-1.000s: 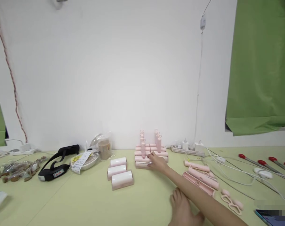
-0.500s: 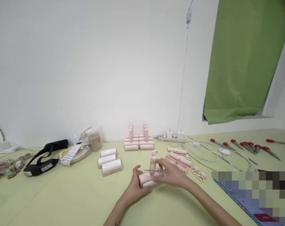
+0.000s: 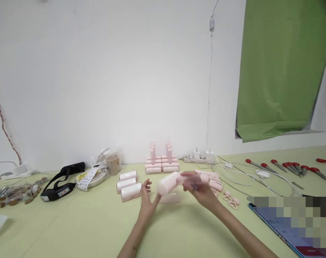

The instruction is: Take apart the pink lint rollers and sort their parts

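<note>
My right hand [image 3: 199, 186] is closed on the narrow handle of a pale pink lint roller [image 3: 168, 183], which is raised at a tilt and blurred. A small dark or metallic thing also shows among those fingers, too smeared to name. My left hand [image 3: 148, 197] has its fingers spread, with the thumb near or touching the roller's lower end. Under the roller, a pale pink piece [image 3: 170, 198] lies on the table. Left of my left hand are three white rolls [image 3: 131, 191].
Pink roller sets with upright handles [image 3: 153, 165] stand by the wall. Pink shells [image 3: 216, 185] and heart-shaped loops [image 3: 232, 204] lie right. Farther right are cables, red-handled tools [image 3: 319, 174] and a tablet-like screen [image 3: 275, 225]. A black strap [image 3: 57, 190] lies left.
The pink roller has come up off the table, tilted, in my right hand. My left hand has let go of the pink piece and spread its fingers. The view has shifted slightly.
</note>
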`<state>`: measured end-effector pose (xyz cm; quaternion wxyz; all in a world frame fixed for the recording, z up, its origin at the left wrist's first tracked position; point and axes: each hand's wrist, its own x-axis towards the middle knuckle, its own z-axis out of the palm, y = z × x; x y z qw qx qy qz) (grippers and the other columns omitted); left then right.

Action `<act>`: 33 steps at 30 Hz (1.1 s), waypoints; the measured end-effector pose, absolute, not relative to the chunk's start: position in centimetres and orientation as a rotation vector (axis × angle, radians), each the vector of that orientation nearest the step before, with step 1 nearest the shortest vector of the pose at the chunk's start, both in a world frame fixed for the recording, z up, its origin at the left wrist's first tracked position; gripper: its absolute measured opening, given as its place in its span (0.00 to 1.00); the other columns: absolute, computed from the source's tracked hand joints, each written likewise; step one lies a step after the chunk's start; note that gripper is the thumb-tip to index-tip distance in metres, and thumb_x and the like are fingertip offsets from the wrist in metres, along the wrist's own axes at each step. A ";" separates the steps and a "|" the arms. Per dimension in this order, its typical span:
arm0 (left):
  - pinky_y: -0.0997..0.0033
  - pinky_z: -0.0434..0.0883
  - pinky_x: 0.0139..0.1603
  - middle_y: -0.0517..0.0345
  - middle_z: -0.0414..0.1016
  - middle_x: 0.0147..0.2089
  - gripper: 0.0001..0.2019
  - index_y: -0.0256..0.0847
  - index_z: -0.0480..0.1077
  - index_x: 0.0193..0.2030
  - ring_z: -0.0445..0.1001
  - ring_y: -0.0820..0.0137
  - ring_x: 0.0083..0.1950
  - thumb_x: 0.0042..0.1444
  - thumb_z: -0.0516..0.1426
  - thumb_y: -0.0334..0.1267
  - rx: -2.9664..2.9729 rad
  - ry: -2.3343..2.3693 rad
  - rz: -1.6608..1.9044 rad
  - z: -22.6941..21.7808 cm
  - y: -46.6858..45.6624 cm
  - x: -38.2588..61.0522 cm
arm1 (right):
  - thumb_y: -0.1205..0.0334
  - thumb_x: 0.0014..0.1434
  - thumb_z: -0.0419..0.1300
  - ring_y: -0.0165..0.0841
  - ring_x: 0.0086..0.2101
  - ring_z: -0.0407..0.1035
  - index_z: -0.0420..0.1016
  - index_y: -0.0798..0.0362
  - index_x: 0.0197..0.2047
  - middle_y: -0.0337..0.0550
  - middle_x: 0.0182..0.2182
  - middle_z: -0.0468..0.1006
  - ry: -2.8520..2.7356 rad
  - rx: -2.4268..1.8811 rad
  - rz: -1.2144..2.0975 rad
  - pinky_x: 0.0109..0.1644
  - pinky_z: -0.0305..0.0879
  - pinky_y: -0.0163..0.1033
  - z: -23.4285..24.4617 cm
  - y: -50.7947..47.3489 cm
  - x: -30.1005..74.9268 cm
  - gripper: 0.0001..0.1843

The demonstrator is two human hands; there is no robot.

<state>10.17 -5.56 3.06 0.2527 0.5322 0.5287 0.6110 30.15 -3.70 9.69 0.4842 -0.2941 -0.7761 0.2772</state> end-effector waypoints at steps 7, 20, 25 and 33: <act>0.69 0.67 0.29 0.58 0.69 0.25 0.23 0.38 0.63 0.37 0.71 0.69 0.25 0.44 0.53 0.57 0.790 0.942 1.078 5.1 -8.9 11.7 | 0.59 0.49 0.55 0.34 0.30 0.70 0.62 0.45 0.50 0.38 0.30 0.76 -2.486 -0.910 0.589 0.31 0.63 0.34 7.2 -4.0 32.6 0.22; 0.71 0.67 0.32 0.54 0.73 0.32 0.13 0.36 0.65 0.34 0.70 0.66 0.33 0.43 0.56 0.41 1.324 1.472 1.286 3.7 -7.8 12.4 | 0.55 0.57 0.45 0.32 0.29 0.69 0.71 0.46 0.39 0.39 0.32 0.77 -2.305 -1.040 0.281 0.30 0.60 0.34 8.8 -6.0 31.2 0.15; 0.70 0.67 0.33 0.55 0.72 0.30 0.12 0.36 0.65 0.33 0.69 0.67 0.31 0.43 0.55 0.40 1.364 1.456 1.274 3.7 -7.9 12.4 | 0.55 0.56 0.46 0.31 0.26 0.69 0.73 0.47 0.38 0.40 0.31 0.77 -2.271 -1.044 0.260 0.29 0.60 0.33 8.7 -6.3 31.2 0.16; 0.70 0.67 0.33 0.55 0.71 0.31 0.11 0.36 0.65 0.33 0.69 0.67 0.32 0.43 0.55 0.39 1.408 1.457 1.285 3.3 -7.7 12.6 | 0.57 0.55 0.48 0.30 0.22 0.67 0.75 0.47 0.36 0.37 0.23 0.77 -2.301 -1.073 0.282 0.25 0.56 0.32 9.1 -6.5 31.3 0.14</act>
